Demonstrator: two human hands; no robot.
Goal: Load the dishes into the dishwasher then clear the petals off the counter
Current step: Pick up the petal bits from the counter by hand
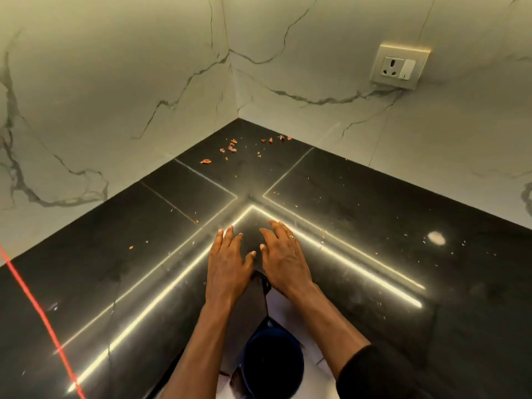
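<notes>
Petals (232, 147) scattered at far corner of table (100, 269): clearing step. Left hand (227, 262) and right hand (283, 256) spread wide, empty, near front edge. Next, probably: reach back, sweep forward.

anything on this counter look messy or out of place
Yes: reddish petals lie scattered in the back corner of the black counter, with tiny flecks strewn across the rest of it. Nothing looks damaged.

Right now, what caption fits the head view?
Left hand and right hand spread open over the black counter, petals scattered in its far corner.
</notes>
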